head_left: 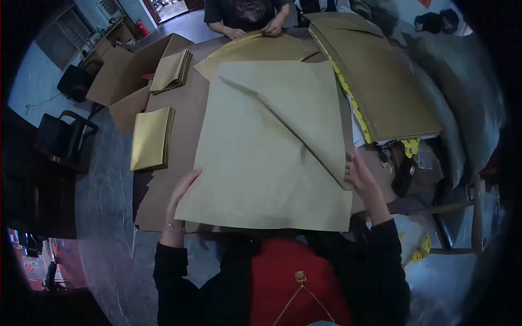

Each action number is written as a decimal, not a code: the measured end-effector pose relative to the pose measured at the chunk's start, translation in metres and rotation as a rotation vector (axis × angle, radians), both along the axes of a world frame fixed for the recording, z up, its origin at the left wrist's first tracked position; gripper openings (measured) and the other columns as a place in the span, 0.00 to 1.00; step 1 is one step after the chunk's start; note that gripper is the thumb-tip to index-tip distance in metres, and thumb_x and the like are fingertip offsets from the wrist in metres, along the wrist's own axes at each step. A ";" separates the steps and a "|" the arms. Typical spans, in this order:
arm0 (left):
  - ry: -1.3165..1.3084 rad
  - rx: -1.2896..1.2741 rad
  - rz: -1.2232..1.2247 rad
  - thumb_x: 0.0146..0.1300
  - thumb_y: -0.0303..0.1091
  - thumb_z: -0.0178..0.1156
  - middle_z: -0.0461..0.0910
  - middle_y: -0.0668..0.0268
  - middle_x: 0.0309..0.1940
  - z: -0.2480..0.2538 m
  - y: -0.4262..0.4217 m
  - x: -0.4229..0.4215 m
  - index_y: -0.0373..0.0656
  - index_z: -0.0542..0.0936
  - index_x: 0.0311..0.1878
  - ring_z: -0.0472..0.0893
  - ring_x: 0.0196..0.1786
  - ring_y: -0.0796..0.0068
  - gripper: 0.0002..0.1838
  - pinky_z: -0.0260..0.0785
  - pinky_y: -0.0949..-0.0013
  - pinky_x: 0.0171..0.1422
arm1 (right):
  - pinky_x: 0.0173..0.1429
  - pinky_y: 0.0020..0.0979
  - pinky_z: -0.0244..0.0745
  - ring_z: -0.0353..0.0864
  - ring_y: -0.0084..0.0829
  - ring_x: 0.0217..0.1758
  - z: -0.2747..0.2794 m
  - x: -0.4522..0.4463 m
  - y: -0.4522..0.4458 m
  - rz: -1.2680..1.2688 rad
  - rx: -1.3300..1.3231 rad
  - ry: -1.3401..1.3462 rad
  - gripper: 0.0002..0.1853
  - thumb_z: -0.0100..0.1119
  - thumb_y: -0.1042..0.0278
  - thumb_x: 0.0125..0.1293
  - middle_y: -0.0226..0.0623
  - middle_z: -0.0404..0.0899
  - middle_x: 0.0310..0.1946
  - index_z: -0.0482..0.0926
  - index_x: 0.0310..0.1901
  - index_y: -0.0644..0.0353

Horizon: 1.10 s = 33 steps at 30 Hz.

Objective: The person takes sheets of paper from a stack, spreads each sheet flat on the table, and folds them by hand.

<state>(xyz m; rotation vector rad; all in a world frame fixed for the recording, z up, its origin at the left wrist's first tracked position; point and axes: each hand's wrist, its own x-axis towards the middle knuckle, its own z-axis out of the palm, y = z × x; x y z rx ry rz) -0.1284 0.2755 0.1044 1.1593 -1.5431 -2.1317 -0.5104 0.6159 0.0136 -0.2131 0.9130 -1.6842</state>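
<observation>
A large pale tan paper sheet [261,163] spreads in front of me, with a long diagonal crease or fold running from its upper left to the lower right edge. My left hand [185,189] grips the sheet's left edge, its fingers mostly hidden beneath the paper. On the opposite side my right hand [361,176] is closed at the right edge, where the diagonal fold ends. The sheet's near edge reaches past the table's front, close to my body. Behind it, a gold-coloured sheet [255,50] lies partly covered.
Folded gold packets [151,138] and another gold stack [171,71] lie left, beside an open cardboard box [133,76]. At right are stacked brown sheets [375,76] with yellow edging and a dark object [403,176]. A co-worker [247,16] handles the gold sheet across the table.
</observation>
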 end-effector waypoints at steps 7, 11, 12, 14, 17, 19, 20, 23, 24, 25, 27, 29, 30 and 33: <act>-0.120 -0.154 -0.175 0.69 0.41 0.52 0.78 0.62 0.49 -0.050 -0.024 0.044 0.32 0.71 0.57 0.76 0.48 0.76 0.23 0.68 0.73 0.54 | 0.54 0.38 0.71 0.77 0.38 0.47 0.040 0.059 0.034 -0.085 0.668 1.365 0.54 0.72 0.57 0.49 0.46 0.77 0.46 0.46 0.72 0.58; 0.005 -0.110 -0.121 0.68 0.38 0.54 0.75 0.60 0.54 -0.018 -0.016 0.044 0.32 0.63 0.65 0.74 0.53 0.76 0.27 0.65 0.74 0.58 | 0.60 0.40 0.68 0.73 0.48 0.59 0.034 0.054 0.012 0.072 0.650 1.538 0.48 0.68 0.60 0.52 0.52 0.73 0.54 0.51 0.71 0.59; 0.001 -0.110 -0.109 0.68 0.38 0.54 0.75 0.60 0.54 -0.023 -0.018 0.047 0.32 0.63 0.65 0.74 0.53 0.76 0.27 0.65 0.74 0.58 | 0.62 0.39 0.66 0.70 0.47 0.62 0.018 0.045 0.007 -0.026 0.622 1.386 0.46 0.66 0.61 0.54 0.52 0.70 0.58 0.50 0.71 0.60; 0.063 -0.258 -0.026 0.68 0.35 0.53 0.72 0.60 0.58 -0.017 -0.009 0.038 0.33 0.58 0.69 0.73 0.55 0.75 0.30 0.65 0.74 0.59 | 0.67 0.35 0.61 0.61 0.40 0.69 0.023 0.043 -0.007 -0.185 0.552 1.214 0.41 0.59 0.68 0.60 0.49 0.58 0.68 0.49 0.72 0.60; 0.118 -0.359 0.048 0.68 0.33 0.52 0.68 0.58 0.62 0.021 0.009 0.040 0.35 0.54 0.71 0.72 0.58 0.74 0.32 0.64 0.75 0.60 | 0.66 0.31 0.60 0.60 0.34 0.69 0.030 0.024 -0.010 -0.205 0.342 0.794 0.39 0.55 0.71 0.61 0.44 0.56 0.70 0.48 0.72 0.61; 0.165 -0.123 0.003 0.68 0.29 0.51 0.65 0.55 0.64 0.023 0.005 0.060 0.38 0.54 0.72 0.73 0.57 0.74 0.31 0.67 0.76 0.57 | 0.66 0.28 0.60 0.59 0.30 0.68 0.040 0.020 -0.013 -0.193 0.274 0.619 0.38 0.53 0.72 0.62 0.42 0.55 0.70 0.48 0.72 0.61; 0.470 0.272 0.177 0.68 0.27 0.49 0.66 0.54 0.63 0.027 0.010 0.064 0.38 0.54 0.71 0.75 0.55 0.74 0.30 0.70 0.76 0.56 | 0.65 0.27 0.61 0.62 0.30 0.67 0.039 0.012 -0.010 -0.121 0.276 0.599 0.37 0.53 0.73 0.62 0.42 0.57 0.69 0.50 0.71 0.61; 0.809 0.740 0.053 0.71 0.25 0.42 0.69 0.54 0.60 0.006 -0.002 0.088 0.36 0.55 0.70 0.79 0.51 0.72 0.24 0.76 0.76 0.54 | 0.61 0.24 0.65 0.71 0.26 0.58 0.056 0.015 -0.001 -0.004 0.376 0.514 0.29 0.52 0.72 0.65 0.40 0.68 0.62 0.61 0.67 0.63; 0.897 0.935 0.152 0.71 0.25 0.42 0.65 0.49 0.62 0.003 0.005 0.095 0.36 0.52 0.71 0.78 0.52 0.68 0.26 0.76 0.72 0.56 | 0.60 0.24 0.67 0.72 0.28 0.58 0.056 0.012 0.008 0.115 0.444 0.470 0.27 0.54 0.72 0.63 0.40 0.71 0.59 0.65 0.64 0.62; 0.979 1.129 0.254 0.72 0.24 0.42 0.61 0.45 0.64 0.001 0.013 0.103 0.37 0.48 0.71 0.78 0.53 0.64 0.27 0.75 0.68 0.59 | 0.59 0.25 0.69 0.74 0.31 0.58 0.056 0.010 0.018 0.232 0.511 0.425 0.25 0.56 0.71 0.61 0.41 0.75 0.55 0.69 0.61 0.62; 0.887 1.128 0.393 0.72 0.24 0.40 0.64 0.44 0.62 0.013 0.036 0.119 0.36 0.49 0.71 0.78 0.53 0.61 0.26 0.76 0.68 0.57 | 0.56 0.23 0.69 0.77 0.30 0.53 0.061 0.013 0.045 0.422 0.276 0.776 0.19 0.55 0.69 0.62 0.40 0.79 0.50 0.75 0.54 0.65; 0.767 1.120 0.521 0.71 0.24 0.42 0.70 0.46 0.55 0.014 0.052 0.144 0.32 0.56 0.68 0.79 0.49 0.60 0.23 0.77 0.65 0.56 | 0.53 0.21 0.69 0.78 0.26 0.50 0.067 0.017 0.071 0.677 0.299 0.911 0.17 0.52 0.65 0.65 0.38 0.80 0.46 0.78 0.50 0.67; 0.791 1.082 0.506 0.71 0.26 0.42 0.72 0.49 0.54 0.007 0.059 0.165 0.30 0.61 0.62 0.79 0.50 0.63 0.19 0.77 0.67 0.56 | 0.51 0.20 0.69 0.77 0.24 0.49 0.065 0.020 0.079 0.776 0.356 0.912 0.17 0.51 0.64 0.66 0.38 0.81 0.46 0.79 0.49 0.67; 0.726 0.945 0.533 0.70 0.29 0.46 0.74 0.52 0.51 0.023 0.080 0.172 0.28 0.69 0.54 0.78 0.50 0.63 0.15 0.76 0.64 0.57 | 0.50 0.17 0.67 0.76 0.19 0.48 0.056 0.026 0.097 0.866 0.146 0.354 0.18 0.49 0.63 0.69 0.31 0.81 0.43 0.80 0.49 0.68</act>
